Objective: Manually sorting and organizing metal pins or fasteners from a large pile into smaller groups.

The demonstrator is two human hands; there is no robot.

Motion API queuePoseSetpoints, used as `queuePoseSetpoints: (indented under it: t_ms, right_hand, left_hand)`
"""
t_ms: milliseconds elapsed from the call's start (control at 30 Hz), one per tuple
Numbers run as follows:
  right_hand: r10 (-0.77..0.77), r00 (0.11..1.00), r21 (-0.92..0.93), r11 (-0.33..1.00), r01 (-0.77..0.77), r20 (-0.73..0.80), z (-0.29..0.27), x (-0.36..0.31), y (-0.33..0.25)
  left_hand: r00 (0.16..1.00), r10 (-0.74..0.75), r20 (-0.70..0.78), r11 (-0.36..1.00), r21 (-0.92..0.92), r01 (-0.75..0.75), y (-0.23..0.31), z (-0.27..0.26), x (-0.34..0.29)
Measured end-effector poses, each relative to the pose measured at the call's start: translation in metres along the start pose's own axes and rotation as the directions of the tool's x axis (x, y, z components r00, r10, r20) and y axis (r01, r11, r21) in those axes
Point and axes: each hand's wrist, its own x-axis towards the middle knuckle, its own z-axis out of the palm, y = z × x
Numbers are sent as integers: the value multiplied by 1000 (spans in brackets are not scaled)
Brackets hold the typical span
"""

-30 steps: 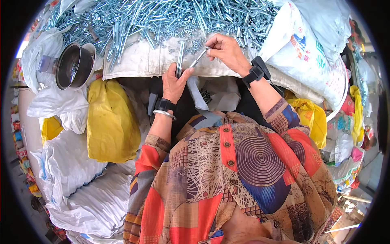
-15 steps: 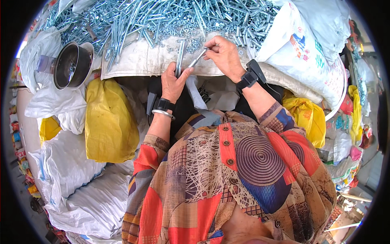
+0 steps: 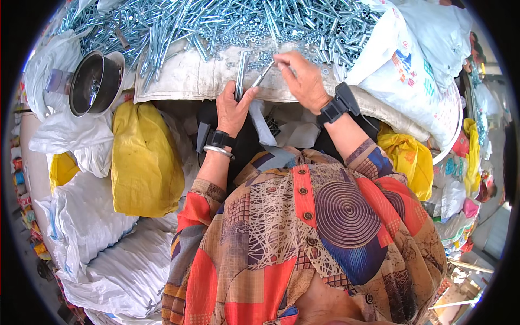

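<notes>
Left hand (image 3: 232, 110) grasps rods (image 3: 242, 73) and a slanted bolt (image 3: 262, 75), best braced firmly; right hand (image 3: 307, 81), grip unclear, should work its far tip lightly.

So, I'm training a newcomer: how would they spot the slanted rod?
Below the metal pile lies a pale cloth. Near its edge, the left hand holds rods pointing straight up the picture; the slanted rod beside them leans toward the right hand. That rightward tilt sets it apart.
</notes>
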Motion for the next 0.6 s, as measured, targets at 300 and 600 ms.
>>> queuePoseSetpoints:
  t_ms: [300,600]
  right_hand:
    - [2,985,-427,901,73,173,1,42,69]
    - [90,948,-486,871,74,306,6,52,72]
  left_hand:
    - [1000,10,-27,999,-42,-11,1,0,-2]
    - [1000,18,18,1000,22,-18,6,0,0]
